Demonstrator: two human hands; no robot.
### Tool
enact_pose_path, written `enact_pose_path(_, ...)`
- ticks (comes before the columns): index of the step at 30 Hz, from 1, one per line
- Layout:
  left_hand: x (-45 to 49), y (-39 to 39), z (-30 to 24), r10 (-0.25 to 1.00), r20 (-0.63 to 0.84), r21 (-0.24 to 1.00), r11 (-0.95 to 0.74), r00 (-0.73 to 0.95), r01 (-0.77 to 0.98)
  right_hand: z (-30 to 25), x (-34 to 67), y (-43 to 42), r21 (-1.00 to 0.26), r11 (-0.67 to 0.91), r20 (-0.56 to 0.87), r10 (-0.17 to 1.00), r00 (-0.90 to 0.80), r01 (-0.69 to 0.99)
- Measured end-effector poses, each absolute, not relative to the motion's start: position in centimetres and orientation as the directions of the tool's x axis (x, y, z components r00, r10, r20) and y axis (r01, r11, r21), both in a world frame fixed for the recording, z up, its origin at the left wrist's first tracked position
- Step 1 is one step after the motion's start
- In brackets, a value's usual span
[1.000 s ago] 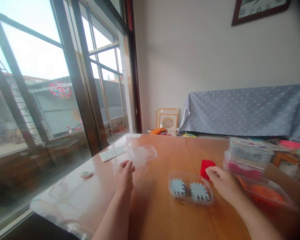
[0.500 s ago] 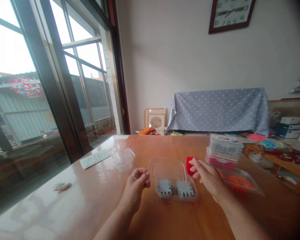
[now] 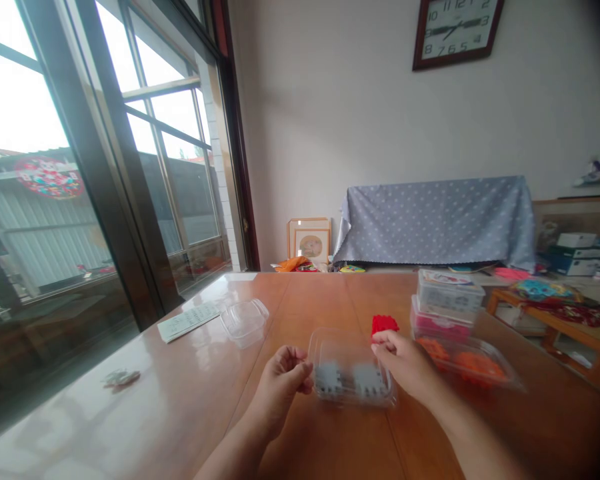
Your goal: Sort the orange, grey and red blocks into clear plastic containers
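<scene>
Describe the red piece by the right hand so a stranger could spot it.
On the wooden table, find the clear tray of two grey notched pieces. Just behind it, at the right hand's fingertips, sits the red piece, unlike the orange pieces further right.

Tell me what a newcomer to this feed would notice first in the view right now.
The bright red piece catches the eye first, just past the right hand, behind a clear plastic tray holding two grey blocks. The left hand sits at the tray's left side. A stack of boxes stands to the right, below a high wall clock.
</scene>
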State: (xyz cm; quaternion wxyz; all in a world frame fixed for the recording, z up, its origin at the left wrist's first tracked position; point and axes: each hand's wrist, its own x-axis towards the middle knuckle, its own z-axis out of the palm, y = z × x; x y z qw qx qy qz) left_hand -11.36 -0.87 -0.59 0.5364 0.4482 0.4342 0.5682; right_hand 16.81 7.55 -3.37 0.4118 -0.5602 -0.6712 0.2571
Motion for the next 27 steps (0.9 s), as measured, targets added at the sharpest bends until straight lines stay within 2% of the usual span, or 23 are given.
enact_pose_path(4,-11.4,-1.0,-0.7,0.997,0.037,0.980,-0.024,0.061,-0.196,-3.9,16.8,7.9,-0.797,0.252,0.284,0.958,-0.027,0.549)
enact_pose_path(10,-11.5,-1.2,-0.6,0.996,0.029,0.996,-0.021,0.086,-0.089,-4.1,16.5,7.9,-0.793,0.262,0.299,0.954,-0.023,0.549)
enact_pose_path(17,-11.3,-0.6,-0.7,0.999,-0.005,0.998,0.002,-0.040,-0.069,-3.7,16.0,7.7,-0.809,0.237,0.282,0.960,0.001,0.538)
enact_pose_path(23,-11.2,0.4,-1.3,0.996,-0.084,0.992,0.085,0.016,-0.098,-3.2,15.7,7.5,-0.827,0.207,0.260,0.965,0.030,0.523)
enact_pose_path(27,-11.2,0.4,-1.5,0.996,-0.090,0.990,0.090,0.006,-0.105,-3.3,15.6,7.3,-0.808,0.239,0.277,0.961,-0.012,0.539)
